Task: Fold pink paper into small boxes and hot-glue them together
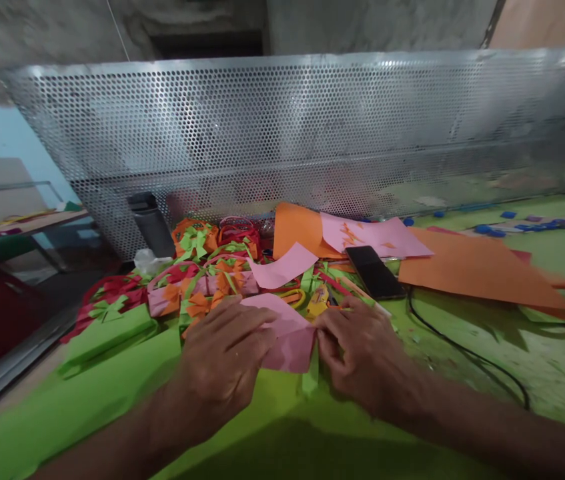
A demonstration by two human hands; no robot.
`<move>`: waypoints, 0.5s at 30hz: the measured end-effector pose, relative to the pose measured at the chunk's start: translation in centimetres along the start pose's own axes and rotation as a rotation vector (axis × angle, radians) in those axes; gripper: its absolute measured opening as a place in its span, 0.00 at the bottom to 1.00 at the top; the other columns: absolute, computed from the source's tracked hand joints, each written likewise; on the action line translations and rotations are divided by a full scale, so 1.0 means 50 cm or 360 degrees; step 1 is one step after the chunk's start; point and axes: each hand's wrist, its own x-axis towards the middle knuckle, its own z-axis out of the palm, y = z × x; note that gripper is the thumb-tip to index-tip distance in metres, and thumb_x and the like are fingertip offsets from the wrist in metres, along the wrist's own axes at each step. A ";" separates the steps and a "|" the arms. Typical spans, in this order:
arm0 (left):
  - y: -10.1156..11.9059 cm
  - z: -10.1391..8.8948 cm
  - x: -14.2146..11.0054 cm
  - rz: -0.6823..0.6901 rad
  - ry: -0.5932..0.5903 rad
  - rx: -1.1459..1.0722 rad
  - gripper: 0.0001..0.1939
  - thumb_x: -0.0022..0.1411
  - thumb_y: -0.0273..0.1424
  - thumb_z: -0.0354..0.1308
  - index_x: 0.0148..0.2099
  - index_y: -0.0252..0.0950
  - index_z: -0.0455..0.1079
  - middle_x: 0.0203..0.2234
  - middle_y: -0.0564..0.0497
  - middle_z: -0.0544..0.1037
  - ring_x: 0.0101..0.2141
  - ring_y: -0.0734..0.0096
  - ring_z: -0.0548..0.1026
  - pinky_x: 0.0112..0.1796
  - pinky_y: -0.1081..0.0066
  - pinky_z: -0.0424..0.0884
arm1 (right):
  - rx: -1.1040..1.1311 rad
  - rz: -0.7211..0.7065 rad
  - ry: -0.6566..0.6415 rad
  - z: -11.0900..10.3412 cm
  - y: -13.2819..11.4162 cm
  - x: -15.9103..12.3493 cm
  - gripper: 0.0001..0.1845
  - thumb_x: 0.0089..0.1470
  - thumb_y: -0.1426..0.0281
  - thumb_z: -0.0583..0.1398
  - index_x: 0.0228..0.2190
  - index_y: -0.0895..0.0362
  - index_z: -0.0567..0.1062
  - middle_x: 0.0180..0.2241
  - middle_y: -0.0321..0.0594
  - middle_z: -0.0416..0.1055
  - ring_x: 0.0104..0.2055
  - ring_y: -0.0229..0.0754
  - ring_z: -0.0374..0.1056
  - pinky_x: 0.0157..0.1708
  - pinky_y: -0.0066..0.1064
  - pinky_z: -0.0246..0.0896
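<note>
Shows two bare forearms [132, 433] nearest the camera. Lays the left hand [227, 353] over the small pink paper piece [287, 350], cannot tell whether gripping; pinches its right corner with the right hand [357, 353]. Spans between both, long axis partly covered, near-left of the flat black phone [375, 272].

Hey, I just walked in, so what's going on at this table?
A person is handling a piece of pink paper: the left hand lies over its left side, and the right hand touches its right edge. Colourful paper pieces lie beyond the left hand, and a dark phone lies beyond the right.
</note>
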 end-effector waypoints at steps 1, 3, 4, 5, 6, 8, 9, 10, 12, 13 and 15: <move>0.003 0.000 0.000 -0.0021 -0.0014 -0.0023 0.10 0.52 0.17 0.54 0.36 0.35 0.68 0.37 0.48 0.76 0.38 0.69 0.73 0.46 0.61 0.66 | -0.0023 -0.0025 0.0006 0.000 -0.001 -0.001 0.11 0.47 0.77 0.51 0.19 0.57 0.69 0.16 0.38 0.64 0.21 0.39 0.56 0.26 0.32 0.44; 0.009 0.000 -0.001 -0.0050 -0.0051 -0.0067 0.10 0.53 0.17 0.53 0.36 0.35 0.67 0.37 0.49 0.76 0.38 0.69 0.73 0.46 0.61 0.66 | -0.0062 -0.0075 0.0001 -0.001 -0.004 -0.002 0.11 0.47 0.77 0.50 0.18 0.58 0.68 0.15 0.37 0.64 0.20 0.38 0.55 0.27 0.32 0.45; 0.011 0.000 -0.001 -0.0058 -0.0063 -0.0082 0.10 0.53 0.17 0.53 0.35 0.35 0.67 0.37 0.49 0.76 0.39 0.69 0.73 0.46 0.61 0.66 | -0.0080 -0.0096 -0.0005 -0.002 -0.005 -0.002 0.11 0.47 0.77 0.50 0.18 0.58 0.67 0.15 0.37 0.64 0.19 0.38 0.55 0.27 0.33 0.46; 0.014 0.000 -0.001 -0.0059 -0.0071 -0.0085 0.10 0.53 0.17 0.52 0.36 0.35 0.67 0.37 0.48 0.76 0.39 0.69 0.73 0.47 0.61 0.66 | -0.0094 -0.0111 -0.0020 -0.002 -0.005 -0.002 0.11 0.47 0.78 0.50 0.18 0.58 0.67 0.14 0.37 0.64 0.18 0.38 0.55 0.28 0.33 0.47; 0.015 0.000 -0.002 -0.0052 -0.0074 -0.0075 0.09 0.53 0.18 0.52 0.36 0.35 0.67 0.37 0.48 0.76 0.39 0.69 0.73 0.47 0.61 0.65 | -0.0105 -0.0110 -0.0043 -0.003 -0.006 -0.002 0.11 0.48 0.77 0.51 0.18 0.57 0.67 0.14 0.36 0.64 0.18 0.38 0.55 0.28 0.33 0.48; 0.016 0.000 -0.003 -0.0026 -0.0072 -0.0009 0.10 0.53 0.17 0.52 0.36 0.35 0.67 0.37 0.48 0.76 0.39 0.68 0.73 0.47 0.59 0.65 | -0.0072 -0.0036 -0.0137 -0.004 -0.006 -0.001 0.11 0.49 0.77 0.51 0.19 0.57 0.68 0.15 0.37 0.64 0.19 0.38 0.57 0.27 0.33 0.50; 0.015 -0.001 -0.003 -0.0012 -0.0071 0.0032 0.11 0.53 0.17 0.52 0.37 0.34 0.67 0.38 0.48 0.76 0.40 0.67 0.72 0.48 0.59 0.65 | -0.0025 0.0023 -0.0193 -0.005 -0.006 0.000 0.11 0.50 0.76 0.52 0.20 0.57 0.68 0.17 0.37 0.66 0.20 0.39 0.59 0.26 0.32 0.50; 0.014 -0.001 -0.003 -0.0001 -0.0070 0.0069 0.11 0.52 0.17 0.52 0.38 0.34 0.67 0.38 0.48 0.76 0.40 0.66 0.72 0.48 0.58 0.65 | 0.0038 0.0079 -0.0238 -0.005 -0.006 0.000 0.10 0.51 0.76 0.52 0.22 0.57 0.69 0.19 0.38 0.67 0.23 0.40 0.61 0.26 0.32 0.52; 0.012 -0.002 -0.002 0.0021 -0.0066 0.0118 0.12 0.52 0.16 0.51 0.38 0.34 0.67 0.38 0.48 0.76 0.41 0.67 0.73 0.47 0.59 0.65 | 0.0167 0.0114 -0.0252 -0.005 -0.006 -0.002 0.08 0.54 0.74 0.52 0.28 0.58 0.71 0.24 0.40 0.70 0.28 0.41 0.64 0.28 0.32 0.55; 0.012 -0.003 -0.001 0.0032 -0.0064 0.0130 0.13 0.52 0.16 0.51 0.38 0.35 0.67 0.38 0.48 0.76 0.40 0.67 0.73 0.47 0.60 0.66 | 0.0210 0.0086 -0.0229 -0.005 -0.005 -0.004 0.08 0.55 0.73 0.53 0.30 0.58 0.72 0.27 0.40 0.70 0.31 0.42 0.65 0.30 0.32 0.57; 0.013 -0.003 0.002 0.0049 -0.0056 0.0139 0.12 0.53 0.16 0.50 0.37 0.35 0.67 0.38 0.49 0.77 0.39 0.68 0.73 0.47 0.61 0.66 | 0.0243 -0.0017 -0.0165 -0.002 -0.005 -0.007 0.08 0.55 0.73 0.53 0.33 0.57 0.72 0.30 0.41 0.71 0.34 0.42 0.65 0.33 0.34 0.58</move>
